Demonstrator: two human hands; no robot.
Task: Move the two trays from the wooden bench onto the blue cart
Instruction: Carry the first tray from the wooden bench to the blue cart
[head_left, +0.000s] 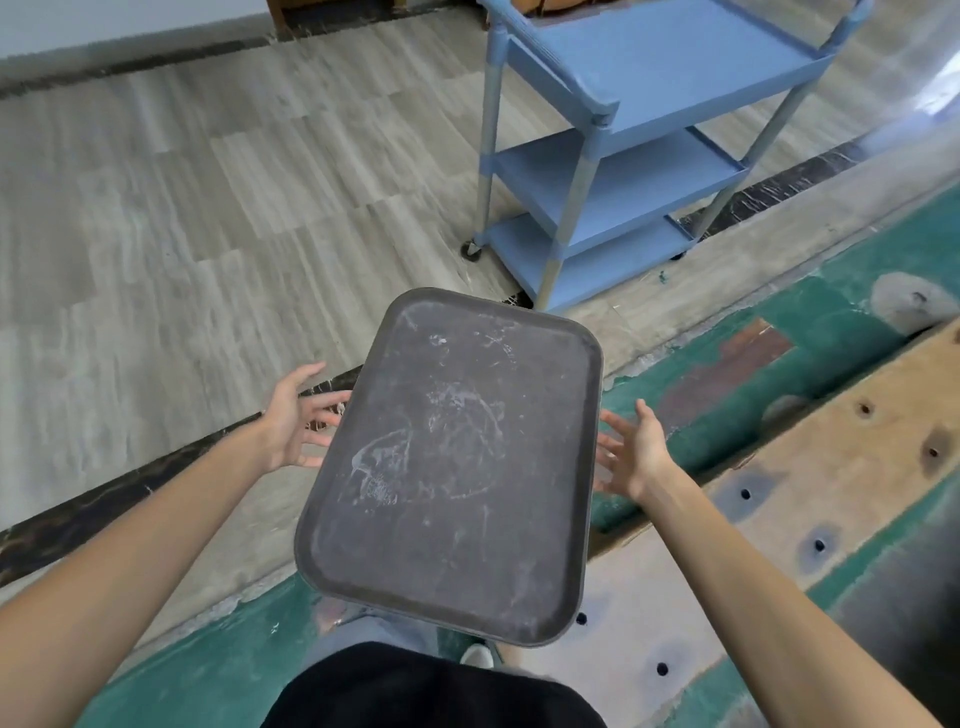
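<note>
A dark grey, scuffed rectangular tray (452, 467) hangs in the air in front of me, tilted slightly. My left hand (291, 415) is at its left edge and my right hand (636, 447) at its right edge. The fingers of both are spread and reach under the tray, carrying it. The blue cart (675, 62) stands ahead to the upper right with three bare shelves. The worn wooden bench (810, 499), with green paint and dark holes, lies to my right. No second tray is in view.
Grey wood-pattern floor (208, 234) spreads to the left, crossed by a dark stone strip (119, 499). The cart rests on small wheels (471, 249). A brown object shows behind the cart's top shelf. My legs and a shoe (475, 656) are under the tray.
</note>
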